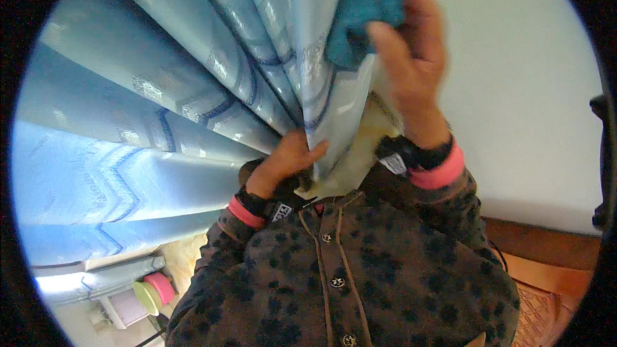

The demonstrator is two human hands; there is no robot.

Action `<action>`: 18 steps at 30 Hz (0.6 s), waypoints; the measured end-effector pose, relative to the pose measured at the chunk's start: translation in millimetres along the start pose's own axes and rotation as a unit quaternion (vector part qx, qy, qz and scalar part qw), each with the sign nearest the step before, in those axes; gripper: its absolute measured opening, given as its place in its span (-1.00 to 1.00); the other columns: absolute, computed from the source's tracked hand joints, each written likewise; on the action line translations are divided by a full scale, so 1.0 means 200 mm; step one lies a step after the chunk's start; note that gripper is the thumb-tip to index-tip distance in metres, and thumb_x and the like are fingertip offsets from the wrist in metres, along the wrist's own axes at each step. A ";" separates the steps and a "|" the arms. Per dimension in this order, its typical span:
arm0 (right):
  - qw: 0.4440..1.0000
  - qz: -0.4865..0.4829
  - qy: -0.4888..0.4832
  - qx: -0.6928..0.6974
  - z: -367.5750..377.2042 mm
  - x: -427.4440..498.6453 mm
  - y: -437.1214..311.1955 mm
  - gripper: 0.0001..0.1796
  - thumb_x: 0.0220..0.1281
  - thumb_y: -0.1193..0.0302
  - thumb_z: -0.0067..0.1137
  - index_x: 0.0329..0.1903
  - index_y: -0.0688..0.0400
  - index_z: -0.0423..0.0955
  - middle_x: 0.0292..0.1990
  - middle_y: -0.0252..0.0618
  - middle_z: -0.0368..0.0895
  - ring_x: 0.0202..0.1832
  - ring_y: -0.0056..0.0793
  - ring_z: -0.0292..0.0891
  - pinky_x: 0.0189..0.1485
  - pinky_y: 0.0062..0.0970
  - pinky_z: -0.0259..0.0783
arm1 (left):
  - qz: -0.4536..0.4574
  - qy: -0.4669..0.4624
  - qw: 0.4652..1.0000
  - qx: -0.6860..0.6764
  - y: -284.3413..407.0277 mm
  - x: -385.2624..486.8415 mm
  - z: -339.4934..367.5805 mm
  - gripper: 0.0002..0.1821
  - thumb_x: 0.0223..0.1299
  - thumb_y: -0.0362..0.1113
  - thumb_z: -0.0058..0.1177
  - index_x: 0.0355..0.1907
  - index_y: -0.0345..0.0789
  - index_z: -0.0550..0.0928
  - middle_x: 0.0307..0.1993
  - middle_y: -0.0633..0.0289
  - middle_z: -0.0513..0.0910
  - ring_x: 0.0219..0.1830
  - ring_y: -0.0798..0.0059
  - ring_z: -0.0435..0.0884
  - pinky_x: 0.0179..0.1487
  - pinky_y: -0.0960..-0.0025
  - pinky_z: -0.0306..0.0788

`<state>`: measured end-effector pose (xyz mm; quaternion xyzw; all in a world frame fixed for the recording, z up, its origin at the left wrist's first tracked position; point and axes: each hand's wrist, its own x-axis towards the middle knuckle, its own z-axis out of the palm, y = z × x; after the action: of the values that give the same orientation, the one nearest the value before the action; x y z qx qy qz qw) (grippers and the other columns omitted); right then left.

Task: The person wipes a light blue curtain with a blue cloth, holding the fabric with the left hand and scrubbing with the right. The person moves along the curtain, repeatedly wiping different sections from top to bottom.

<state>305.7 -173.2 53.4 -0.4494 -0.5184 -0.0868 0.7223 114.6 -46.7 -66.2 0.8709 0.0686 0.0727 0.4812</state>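
A light blue patterned curtain point(212, 62) hangs in deep folds across the left and middle. My left hand point(287, 159) grips the edge of the curtain low in the middle, just in front of my chest. Higher up and to the right, my right hand point(414, 62) holds a crumpled teal cloth point(366, 19) between thumb and fingers, against or very near the curtain's edge. This hand is somewhat blurred. Both wrists wear black bands and pink cuffs.
A pale wall point(520, 86) rises at the right, with carved wooden furniture point(540, 270) below it. At the lower left, a pink basin point(160, 288) and a green basin point(147, 298) stand near a small pale stand point(126, 307).
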 end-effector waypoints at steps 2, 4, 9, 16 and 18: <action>0.993 0.051 -0.011 -0.102 0.08 -0.01 0.18 -0.52 0.30 0.42 0.02 0.27 0.15 0.30 0.21 -0.13 0.42 0.19 -0.21 0.39 0.25 -0.40 0.25 | -0.053 -0.036 0.997 -0.030 0.06 -0.01 0.02 -0.56 0.21 -0.08 0.07 -0.06 -0.42 0.56 -0.19 -0.15 0.63 -0.15 0.03 0.61 -0.05 0.18 0.45; 0.947 0.274 -0.111 -0.127 0.06 -0.20 0.40 -0.53 0.31 0.38 -0.05 0.28 0.07 0.31 0.22 -0.05 0.40 0.23 -0.13 0.36 0.28 -0.32 0.23 | -0.040 0.057 0.998 -0.010 0.08 -0.02 0.00 -0.57 0.21 -0.07 0.06 -0.07 -0.41 0.57 -0.22 -0.13 0.64 -0.18 0.04 0.61 -0.07 0.19 0.45; 0.738 0.653 -0.157 -0.058 -0.15 -0.72 0.65 -0.55 0.28 0.36 0.07 0.23 0.03 0.39 -0.35 -0.26 0.58 -0.40 -0.49 0.52 -0.26 -0.44 0.48 | -0.053 0.064 0.995 0.059 -0.01 -0.02 -0.06 -0.60 0.21 -0.05 0.03 -0.14 -0.37 0.62 -0.33 -0.10 0.66 -0.24 0.01 0.64 -0.13 0.16 0.47; 0.983 0.181 0.004 0.034 -0.19 0.08 0.08 -0.21 0.14 0.15 0.26 0.38 0.10 0.16 -0.05 -0.17 0.50 -0.16 -0.45 0.48 -0.06 -0.47 0.43 | 0.009 0.047 0.987 0.152 0.01 0.07 0.09 -0.55 0.21 0.03 -0.02 -0.27 -0.38 0.62 -0.40 -0.17 0.62 -0.31 -0.12 0.60 -0.18 0.03 0.46; 0.998 0.035 -0.061 -0.002 -0.12 0.19 -0.04 -0.05 0.02 0.07 0.33 0.41 0.13 0.06 0.07 -0.06 0.43 -0.04 -0.30 0.49 0.03 -0.37 0.41 | -0.051 -0.011 0.980 0.192 0.06 0.12 0.17 -0.55 0.21 0.04 -0.02 -0.29 -0.37 0.62 -0.42 -0.18 0.61 -0.32 -0.14 0.59 -0.19 -0.01 0.46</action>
<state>333.7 -183.0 87.4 -0.4731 -0.5457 -0.0350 0.6908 145.1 -76.8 -72.5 0.9431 0.1204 0.0242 0.3089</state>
